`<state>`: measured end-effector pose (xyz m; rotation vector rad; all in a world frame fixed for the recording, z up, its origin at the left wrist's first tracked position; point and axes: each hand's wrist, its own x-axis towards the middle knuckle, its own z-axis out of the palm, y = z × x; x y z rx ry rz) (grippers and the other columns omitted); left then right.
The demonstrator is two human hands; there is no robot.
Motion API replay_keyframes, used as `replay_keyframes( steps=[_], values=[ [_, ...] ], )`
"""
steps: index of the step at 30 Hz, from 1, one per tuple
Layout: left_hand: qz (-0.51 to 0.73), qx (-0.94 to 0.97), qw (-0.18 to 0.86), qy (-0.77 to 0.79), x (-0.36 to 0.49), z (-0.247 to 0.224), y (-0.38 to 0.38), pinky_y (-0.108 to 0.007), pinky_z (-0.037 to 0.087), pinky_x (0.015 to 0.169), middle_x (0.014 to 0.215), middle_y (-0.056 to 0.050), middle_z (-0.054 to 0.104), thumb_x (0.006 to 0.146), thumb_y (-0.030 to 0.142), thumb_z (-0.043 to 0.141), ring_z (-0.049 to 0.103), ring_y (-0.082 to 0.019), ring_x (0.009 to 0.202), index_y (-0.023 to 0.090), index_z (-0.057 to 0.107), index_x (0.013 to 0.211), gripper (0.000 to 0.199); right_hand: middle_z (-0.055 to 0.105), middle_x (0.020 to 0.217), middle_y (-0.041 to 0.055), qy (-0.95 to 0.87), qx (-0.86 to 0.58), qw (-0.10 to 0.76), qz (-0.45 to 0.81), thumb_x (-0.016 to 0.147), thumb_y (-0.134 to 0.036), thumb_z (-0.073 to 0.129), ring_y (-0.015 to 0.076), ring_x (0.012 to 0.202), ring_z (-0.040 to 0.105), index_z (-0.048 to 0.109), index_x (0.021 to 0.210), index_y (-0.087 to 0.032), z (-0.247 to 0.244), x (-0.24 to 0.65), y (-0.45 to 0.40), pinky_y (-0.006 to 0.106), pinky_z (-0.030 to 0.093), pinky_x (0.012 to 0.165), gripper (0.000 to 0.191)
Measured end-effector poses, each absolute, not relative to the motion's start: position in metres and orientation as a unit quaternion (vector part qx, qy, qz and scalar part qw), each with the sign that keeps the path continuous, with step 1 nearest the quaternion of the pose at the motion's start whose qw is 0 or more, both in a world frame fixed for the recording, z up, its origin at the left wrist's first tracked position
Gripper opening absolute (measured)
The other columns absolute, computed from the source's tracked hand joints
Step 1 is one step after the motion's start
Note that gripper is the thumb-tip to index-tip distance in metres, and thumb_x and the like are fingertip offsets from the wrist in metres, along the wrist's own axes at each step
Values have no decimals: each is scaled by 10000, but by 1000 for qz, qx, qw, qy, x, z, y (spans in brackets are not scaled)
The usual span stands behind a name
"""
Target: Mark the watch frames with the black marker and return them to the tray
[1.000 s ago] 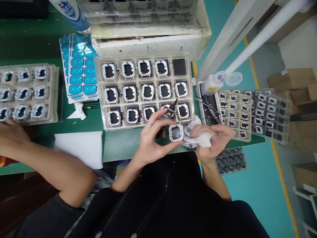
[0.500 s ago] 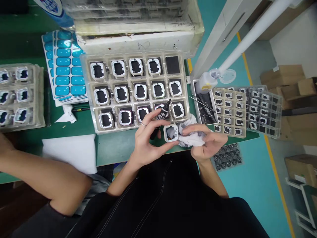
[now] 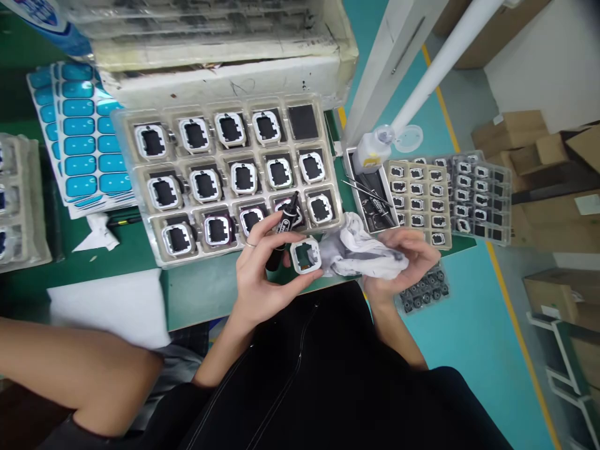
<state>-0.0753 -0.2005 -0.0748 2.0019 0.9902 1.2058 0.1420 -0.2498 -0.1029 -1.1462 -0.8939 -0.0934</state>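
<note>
Between thumb and fingertips, my left hand (image 3: 260,278) grips a white watch-case frame (image 3: 317,257) by its edges. A black marker pen (image 3: 287,219) with white lettering is tucked in the same hand, slanting up past the fingers. My right hand (image 3: 412,259) is closed on a crumpled, grey-stained white cloth (image 3: 363,253), whose left end reaches the frame's right side. Just beyond both hands lies a clear plastic tray (image 3: 197,251) of similar frames on dark pads; its upper right pocket shows only the pad.
Blue sticker sheets (image 3: 80,147) and a folded white cloth (image 3: 110,306) lie left. Another person's arm (image 3: 79,369) reaches in at lower left. On the right stand a small box (image 3: 348,164) with tweezers, a white bottle (image 3: 372,150) and more frame trays (image 3: 417,203). A white box (image 3: 225,87) stands behind.
My right hand has moved right from the frame, and the cloth is stretched out more between them. The left hand keeps the frame and marker. The whole view has shifted slightly.
</note>
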Motion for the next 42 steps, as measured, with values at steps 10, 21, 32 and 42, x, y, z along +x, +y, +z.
replay_keyframes(
  steps=[10,21,32,42],
  values=[
    [461,753,296,363,-73,-76,-200,-561,731,1032,1364,-122,797,927,577,993,757,-385,1366,269,787,1246,488,691,679,-72,-359,-548,748,100,1003,-557,875,224,538,674,699,989,-327,-123,166,-276,390,588,563,290],
    [435,758,319,367,-75,-81,-208,-545,729,1032,1305,-125,802,940,535,989,772,-385,1354,258,775,1263,477,794,984,54,-421,-552,707,135,1057,-737,662,299,870,821,722,1244,-303,-131,160,-283,457,689,735,476],
    [440,754,327,362,-74,-80,-210,-522,734,997,1439,-145,775,934,526,993,788,-368,1324,250,777,1254,475,585,1310,20,-484,-520,693,-121,940,-241,789,295,1094,731,655,1053,-406,-135,168,-284,614,718,857,241],
    [436,761,318,361,-73,-79,-211,-498,737,984,1336,-131,804,955,551,970,781,-361,1322,248,782,1261,470,675,1119,40,-563,-513,627,-164,939,-330,739,287,981,743,640,882,-327,-119,162,-282,536,714,725,114]
  ],
)
